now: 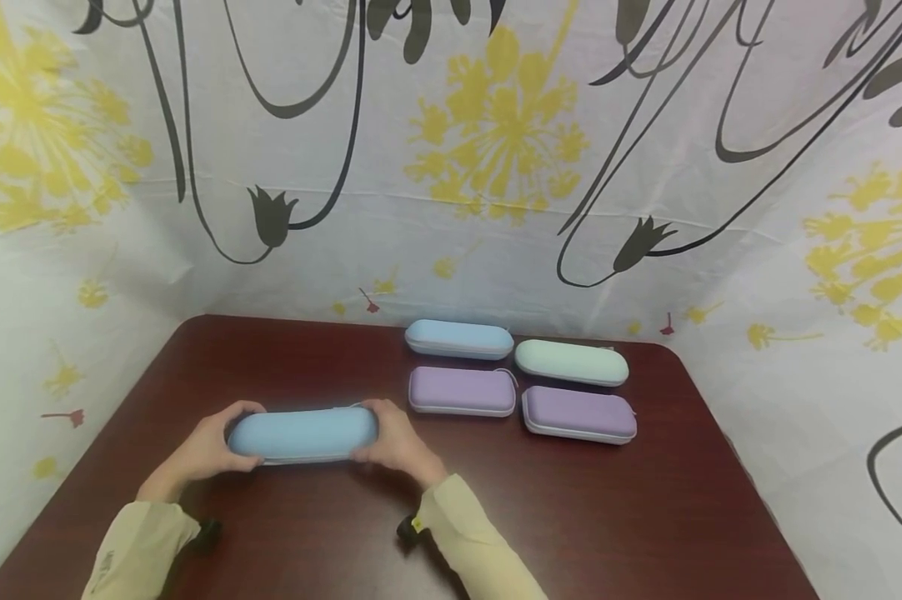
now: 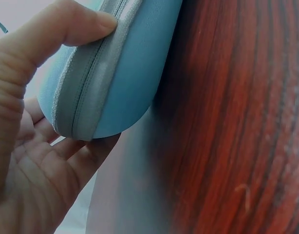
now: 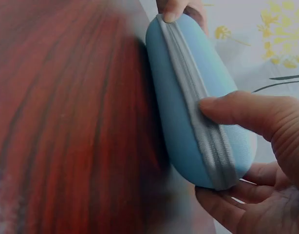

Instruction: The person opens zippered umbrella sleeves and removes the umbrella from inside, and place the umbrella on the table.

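A blue zippered case (image 1: 304, 435) lies lengthwise between both hands at the left of the table. My left hand (image 1: 217, 442) grips its left end, and my right hand (image 1: 397, 440) grips its right end. In the left wrist view, the left thumb (image 2: 86, 24) presses the grey zipper band of the case (image 2: 135, 78), with the fingers curled behind its rounded end. The right wrist view has the right thumb (image 3: 247, 112) on the same band of the case (image 3: 171, 107) and the fingers around the near end. Whether the case touches the table is hard to tell.
Right of the hands, on the dark red wooden table (image 1: 571, 517), sit another blue case (image 1: 458, 340), a pale green case (image 1: 571, 362) and two purple cases (image 1: 462, 391), (image 1: 578, 414). Behind the table hangs a patterned white cloth (image 1: 346, 275).
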### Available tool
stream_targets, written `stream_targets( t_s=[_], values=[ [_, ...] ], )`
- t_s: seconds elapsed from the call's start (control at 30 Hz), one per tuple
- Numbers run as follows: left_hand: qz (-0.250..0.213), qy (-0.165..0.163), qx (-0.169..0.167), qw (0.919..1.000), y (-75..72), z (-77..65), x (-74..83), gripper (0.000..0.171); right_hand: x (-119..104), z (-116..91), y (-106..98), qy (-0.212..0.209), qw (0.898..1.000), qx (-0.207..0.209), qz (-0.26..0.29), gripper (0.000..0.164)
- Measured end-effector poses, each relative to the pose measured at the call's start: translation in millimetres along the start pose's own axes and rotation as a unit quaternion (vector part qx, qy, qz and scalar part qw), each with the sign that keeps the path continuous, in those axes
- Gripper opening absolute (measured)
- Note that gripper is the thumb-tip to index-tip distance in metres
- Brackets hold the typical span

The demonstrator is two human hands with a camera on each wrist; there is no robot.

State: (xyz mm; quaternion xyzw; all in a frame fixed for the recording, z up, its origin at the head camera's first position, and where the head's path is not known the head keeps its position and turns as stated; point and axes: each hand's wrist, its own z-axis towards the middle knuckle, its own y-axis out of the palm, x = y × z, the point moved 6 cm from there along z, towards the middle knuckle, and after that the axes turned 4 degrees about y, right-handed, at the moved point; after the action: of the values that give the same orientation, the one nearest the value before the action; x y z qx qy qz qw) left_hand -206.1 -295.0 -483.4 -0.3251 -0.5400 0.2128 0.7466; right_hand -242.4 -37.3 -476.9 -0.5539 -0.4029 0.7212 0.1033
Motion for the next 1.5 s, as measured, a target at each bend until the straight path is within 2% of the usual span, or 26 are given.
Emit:
stream_targets(
  t_s=[0.33,0.63,0.87,1.07,1.23,1.4,1.5],
  values=[
    [-0.013,0.019,-0.022,0.9995,13.7,2.7,14.9,0.066,10.9,-20.0,-10.3,0.0,0.999,0.038,0.006,0.066],
    [-0.019,0.045,-0.04,0.998,33.1,9.0,39.6,0.065,19.8,-50.4,-27.2,-0.008,0.998,0.064,-0.005,0.067],
    [-0.016,0.069,-0.047,0.9964,56.4,17.6,66.7,0.065,36.0,-77.9,-47.4,-0.03,0.996,0.083,-0.019,0.067],
    [-0.031,0.078,-0.06,0.9946,85.8,26.6,89.7,0.068,55.2,-104.4,-69.1,-0.026,0.994,0.105,-0.031,0.07],
    [-0.029,0.104,-0.05,0.9929,104.2,33.0,107.6,0.068,68.2,-122.3,-86.0,-0.02,0.992,0.117,-0.034,0.07],
    [-0.041,0.118,-0.05,0.9909,119.2,34.7,122.7,0.067,79.7,-136.7,-98.6,-0.026,0.993,0.102,-0.045,0.07],
    [-0.043,0.115,-0.055,0.9909,124.9,33.5,128.3,0.067,87.7,-142.0,-105.2,-0.034,0.996,0.082,-0.02,0.061]
  ],
)
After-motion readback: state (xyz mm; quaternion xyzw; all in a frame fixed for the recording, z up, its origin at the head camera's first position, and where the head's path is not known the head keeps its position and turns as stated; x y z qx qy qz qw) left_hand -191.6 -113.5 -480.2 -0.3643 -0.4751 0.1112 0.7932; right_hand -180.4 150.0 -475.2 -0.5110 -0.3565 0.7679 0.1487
